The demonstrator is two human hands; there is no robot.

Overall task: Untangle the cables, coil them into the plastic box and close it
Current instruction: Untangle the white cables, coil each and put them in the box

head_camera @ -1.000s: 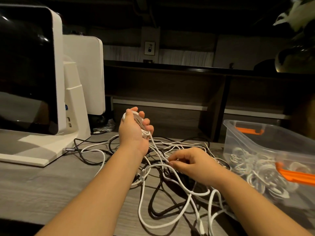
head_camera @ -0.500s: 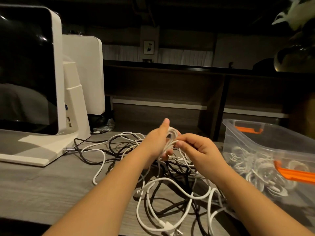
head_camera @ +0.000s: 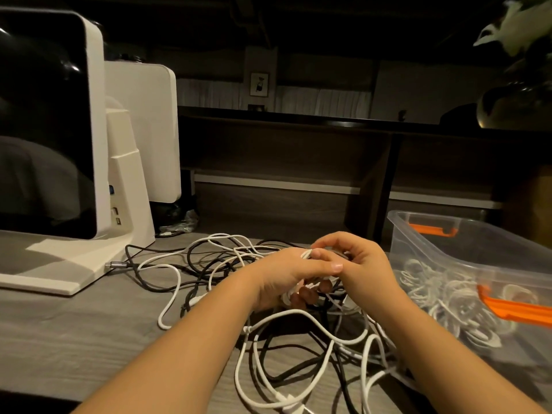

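Head view, left to right: white monitor on its stand at far left, a dark cable plugged into its base. Loose tangle of white and black cables was spread over the desk from the monitor base across to the box, most of it in front of and under the hands. Left hand gripped a small white coil, fingers curled round it, thumb lying across the top. Right hand was touching the left, fingers bent over the same coil; looked like it was laying on the next turn, but whether it actually pinched a strand I couldn't tell. Coil sat inside the left fist, its tail running down into the tangle. Clear plastic box with orange latches at right, open, several coiled white cables already inside; no lid visible. Judgement: partway through, many cables still tangled, closing not started
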